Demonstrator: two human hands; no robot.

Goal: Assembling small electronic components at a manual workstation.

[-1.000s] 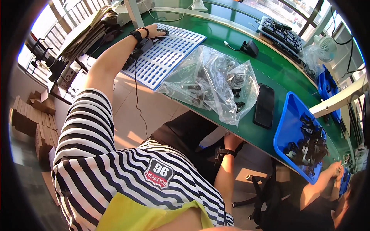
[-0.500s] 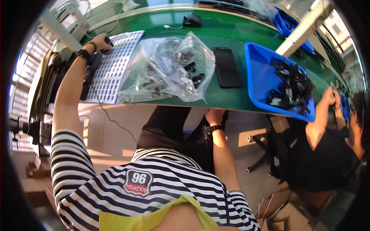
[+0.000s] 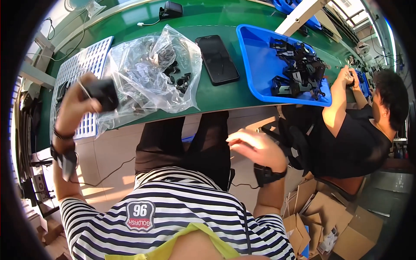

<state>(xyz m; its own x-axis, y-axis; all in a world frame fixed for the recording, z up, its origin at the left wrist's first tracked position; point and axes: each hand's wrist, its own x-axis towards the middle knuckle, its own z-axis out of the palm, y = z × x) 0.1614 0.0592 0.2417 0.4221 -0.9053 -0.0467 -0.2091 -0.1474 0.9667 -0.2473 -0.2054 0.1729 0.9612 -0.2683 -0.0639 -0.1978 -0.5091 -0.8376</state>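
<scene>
Head view: the green worktop [image 3: 221, 97] runs across the upper part, its near edge curving in front of the person's lap. A slotted white tray [image 3: 92, 52] lies at its left end, overlapped on the right by a clear plastic bag [image 3: 143, 73] with dark parts inside. Bare green surface shows behind the bag, and again between the phone [image 3: 216, 60] and the near edge; only a narrow strip separates phone and blue bin [image 3: 255, 60], whose front rim reaches that edge. Another person [image 3: 346, 138] sits beyond the bin. The left forearm rises from the lower left, with the left hand [image 3: 76, 104], slightly blurred, over the tray. Its grip is closed around a black boxy device [image 3: 106, 94], which is in front of the tray's right side and the bag's left side; whether it touches the bag, I cannot tell. The right forearm comes up from the lower right, bent at the wrist; the right hand [image 3: 258, 147] points leftward, before the worktop's edge, its grip loosely spread and holding nothing.
</scene>
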